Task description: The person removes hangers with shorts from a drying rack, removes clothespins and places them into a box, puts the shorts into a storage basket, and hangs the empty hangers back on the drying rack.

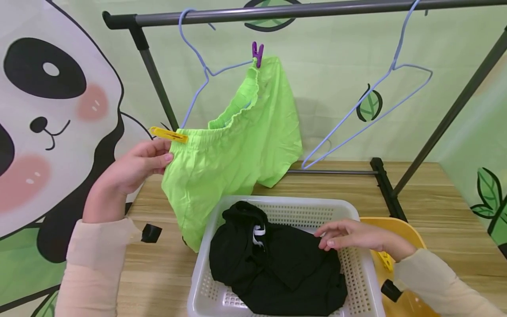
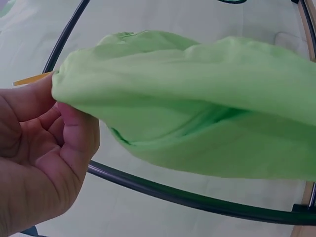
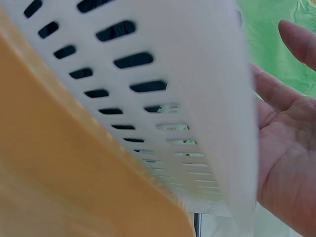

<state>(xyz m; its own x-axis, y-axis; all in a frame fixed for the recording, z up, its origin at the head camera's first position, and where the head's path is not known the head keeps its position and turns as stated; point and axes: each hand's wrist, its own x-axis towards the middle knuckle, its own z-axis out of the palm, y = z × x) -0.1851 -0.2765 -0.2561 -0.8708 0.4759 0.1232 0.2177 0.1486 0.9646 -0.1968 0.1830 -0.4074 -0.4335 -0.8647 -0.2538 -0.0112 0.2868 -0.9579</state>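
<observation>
Your left hand [image 1: 132, 169] pinches the shorts [image 1: 229, 163] left of centre, waistband [image 1: 211, 137] climbing up and right from that grip; your right hand [image 1: 354, 235], empty, loose-fingered, hangs lower right, nearer the black cloth [image 1: 285, 268]

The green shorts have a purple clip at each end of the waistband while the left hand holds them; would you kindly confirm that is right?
Not quite: in the head view, the clip beside the left hand is yellow; only the other clip is purple. That hand does hold the green shorts.
</observation>
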